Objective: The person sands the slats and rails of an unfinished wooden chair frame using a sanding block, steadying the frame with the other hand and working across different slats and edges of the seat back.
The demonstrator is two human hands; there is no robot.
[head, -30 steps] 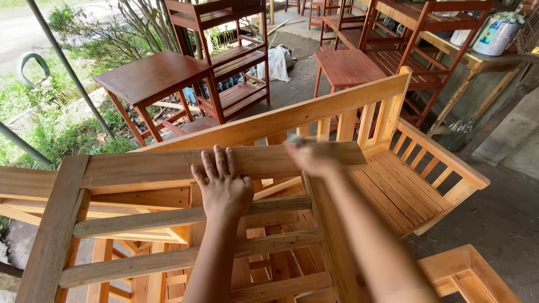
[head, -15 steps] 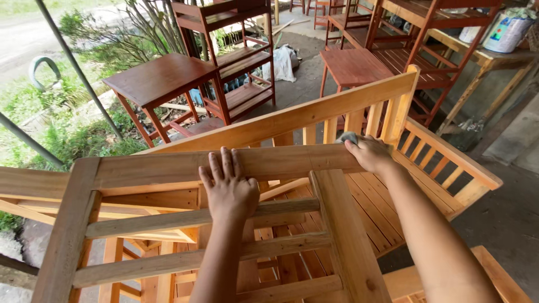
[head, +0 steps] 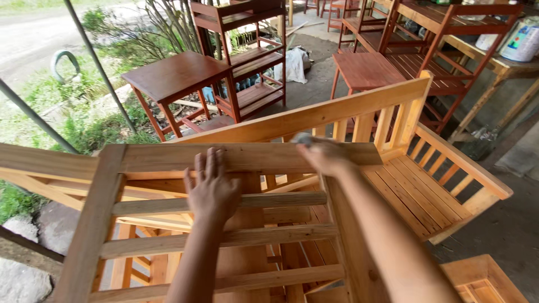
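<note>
Beyond my hands I see a dark red-brown square table [head: 177,76], with a red-brown shelf unit [head: 244,56] just right of it. A white cloth [head: 292,64] lies on the ground past that. Far left, an old tyre [head: 63,63] sits in grass.

Daylight fills an open-sided workshop with a grey concrete floor [head: 508,233]. Dark red-stained furniture stands behind — a square table [head: 175,74], a slatted shelf unit [head: 242,53], a stool [head: 365,68]. Outside lie grass, shrubs and an old tyre [head: 63,63] — beyond slanting metal poles [head: 95,62].
</note>
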